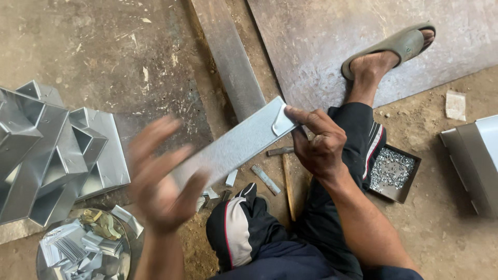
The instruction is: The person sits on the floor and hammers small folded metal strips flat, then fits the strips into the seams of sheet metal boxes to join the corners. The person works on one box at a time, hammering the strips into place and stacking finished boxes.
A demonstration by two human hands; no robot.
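A long flat strip of grey sheet metal [236, 145] is held slanted above the floor. My right hand [319, 142] pinches its upper right end, where a small folded metal tab [282, 123] sits at the corner. My left hand [161, 179] is blurred with motion at the strip's lower left end, fingers spread; whether it touches the strip I cannot tell. A hammer [286, 173] with a wooden handle lies on the floor under the strip, between my legs.
Folded sheet-metal channels [57, 155] are stacked at the left. A round tin of metal offcuts [85, 249] stands at the bottom left. A small tray of rivets [392, 172] rests by my right leg. A metal box [474, 161] is at the right edge.
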